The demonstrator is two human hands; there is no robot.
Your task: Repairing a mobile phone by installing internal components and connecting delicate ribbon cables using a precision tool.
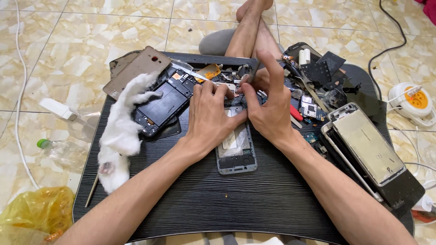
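Note:
An opened grey phone body (235, 154) lies back-up in the middle of the low black table (218, 204). My left hand (210, 117) presses on its upper end and holds it still. My right hand (268, 102) pinches a thin dark tool (251, 77), its tip down at the phone's top edge. Both hands hide the upper half of the phone.
A dismantled black phone frame (163, 102) and a brown back cover (136, 68) lie at the left beside a wad of white cotton (119, 131). Stacked phones and screens (368, 145) sit at the right. Loose parts fill the table's far edge. A plastic bottle (63, 152), a yellow bag (34, 213) and an extension reel (415, 102) lie on the floor.

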